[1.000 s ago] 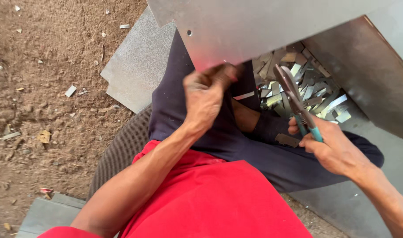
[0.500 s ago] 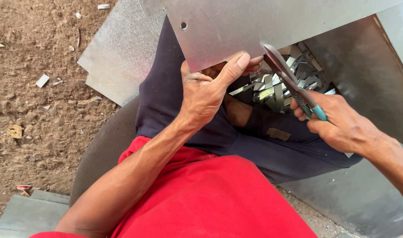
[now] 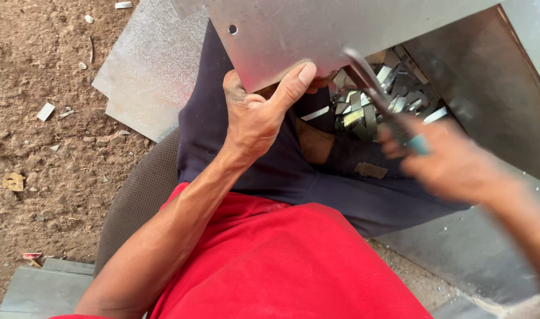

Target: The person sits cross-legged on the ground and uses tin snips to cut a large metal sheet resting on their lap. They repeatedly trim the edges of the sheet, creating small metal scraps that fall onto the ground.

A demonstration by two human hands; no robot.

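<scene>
My left hand [image 3: 258,112] grips the lower edge of a shiny metal sheet [image 3: 341,26] held over my lap, thumb on top of the sheet. A small round hole sits near the sheet's left corner. My right hand [image 3: 453,165], blurred by motion, holds tin snips [image 3: 379,97] with teal handles. The blades point up toward the sheet's edge just right of my left thumb. Below the snips lies a pile of small cut metal strips [image 3: 382,94] between my legs.
I sit in a red shirt and dark trousers on a brown mesh seat [image 3: 134,201]. Flat metal sheets lie on the ground at the left [image 3: 146,77], lower left [image 3: 39,292] and right [image 3: 488,94]. Bare dirt with small scraps fills the left side.
My left hand shifted its grip on the sheet edge, thumb now stretched out on top. My right hand with the snips moved up and left toward the sheet edge.
</scene>
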